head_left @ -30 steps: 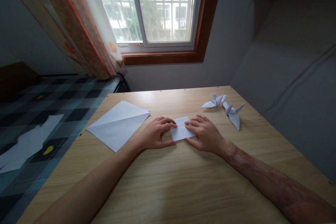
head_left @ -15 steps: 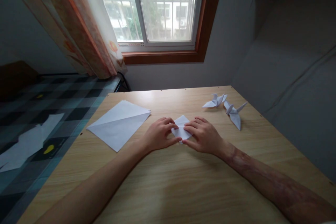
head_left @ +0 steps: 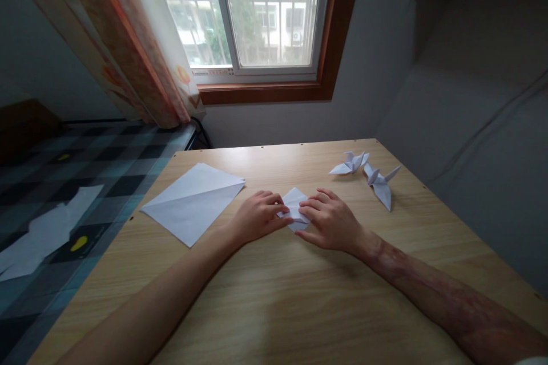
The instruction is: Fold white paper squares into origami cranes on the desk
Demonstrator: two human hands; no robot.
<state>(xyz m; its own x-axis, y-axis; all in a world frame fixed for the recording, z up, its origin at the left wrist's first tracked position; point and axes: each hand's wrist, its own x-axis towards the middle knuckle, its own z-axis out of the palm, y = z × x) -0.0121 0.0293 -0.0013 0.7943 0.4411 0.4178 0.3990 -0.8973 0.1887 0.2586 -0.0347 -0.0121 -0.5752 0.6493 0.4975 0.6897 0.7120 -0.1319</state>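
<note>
A small folded piece of white paper [head_left: 295,198] lies on the wooden table [head_left: 278,302] between my hands. My left hand [head_left: 256,218] rests on its left side, fingers curled and pinching its edge. My right hand [head_left: 331,219] covers its right side, fingertips pressing and gripping the paper. Most of the lower part of the paper is hidden under my fingers.
A larger white sheet folded into a triangle [head_left: 192,201] lies to the left. Two finished white paper cranes [head_left: 351,163] [head_left: 381,182] sit at the far right. A checked bed with paper scraps [head_left: 40,234] is beside the table's left edge. A window is beyond.
The small paper went from a flat square to turned on its corner, then partly folded. Both hands closed in towards each other over it.
</note>
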